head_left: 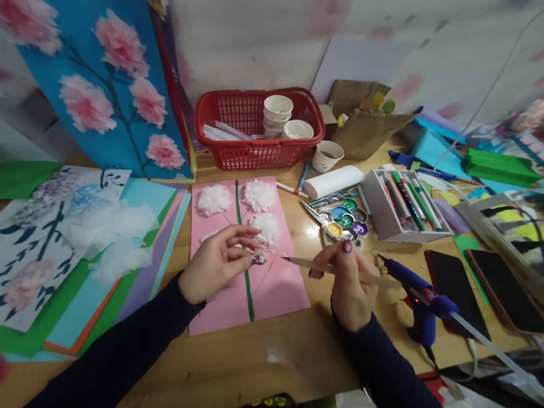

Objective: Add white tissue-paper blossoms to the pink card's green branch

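While right hand [353,292] pinches paintbrush [302,262], left hand [216,262] curled

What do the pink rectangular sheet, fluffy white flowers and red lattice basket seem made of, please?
Pink sheet: matte paper or card, thin and flat. White flowers: probably matte tissue paper, given their ruffled edges. Red basket: likely plastic, slightly glossy, with regular openings.

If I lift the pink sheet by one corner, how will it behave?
The pink sheet will probably bend, since it looks thin and lies flat on the table. The white puffs on it look light and loosely ruffled, so they may crush easily if gripped.
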The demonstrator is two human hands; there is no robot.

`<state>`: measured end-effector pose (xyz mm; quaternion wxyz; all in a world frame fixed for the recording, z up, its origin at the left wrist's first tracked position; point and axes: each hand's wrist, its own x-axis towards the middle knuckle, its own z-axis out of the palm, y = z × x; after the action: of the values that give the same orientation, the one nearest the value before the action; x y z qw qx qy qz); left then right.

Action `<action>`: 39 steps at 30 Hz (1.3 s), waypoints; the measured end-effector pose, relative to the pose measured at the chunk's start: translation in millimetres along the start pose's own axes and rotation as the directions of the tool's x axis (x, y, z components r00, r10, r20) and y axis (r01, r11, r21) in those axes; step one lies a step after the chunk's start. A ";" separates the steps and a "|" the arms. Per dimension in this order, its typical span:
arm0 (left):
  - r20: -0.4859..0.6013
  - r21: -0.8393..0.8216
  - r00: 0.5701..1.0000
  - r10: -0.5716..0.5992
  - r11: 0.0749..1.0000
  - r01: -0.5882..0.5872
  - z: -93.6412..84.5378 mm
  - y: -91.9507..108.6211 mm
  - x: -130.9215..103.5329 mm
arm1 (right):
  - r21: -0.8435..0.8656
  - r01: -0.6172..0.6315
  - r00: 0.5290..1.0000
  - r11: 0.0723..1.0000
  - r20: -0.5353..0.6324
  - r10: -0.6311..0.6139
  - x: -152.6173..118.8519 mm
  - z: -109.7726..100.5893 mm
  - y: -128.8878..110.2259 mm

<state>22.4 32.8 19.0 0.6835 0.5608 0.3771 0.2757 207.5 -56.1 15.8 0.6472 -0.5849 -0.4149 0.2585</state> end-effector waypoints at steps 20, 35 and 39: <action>-0.057 0.568 0.975 0.215 0.810 -0.145 27.8 -22.0 25.5 | -0.327 0.288 0.946 0.900 0.240 -0.216 16.6 -2.2 37.0; -0.009 0.615 0.920 0.391 0.728 -0.303 26.6 -36.6 29.4 | -0.356 0.533 0.836 0.768 0.365 -0.411 18.3 5.6 39.0; -0.004 0.620 0.916 0.401 0.720 -0.312 26.7 -36.4 29.1 | -0.388 0.543 0.832 0.744 0.364 -0.418 18.5 5.2 38.9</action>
<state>59.1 33.1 -20.2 0.3729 0.7917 0.3761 0.3043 218.6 -31.0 -17.8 0.4691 -0.5594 -0.6820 0.0439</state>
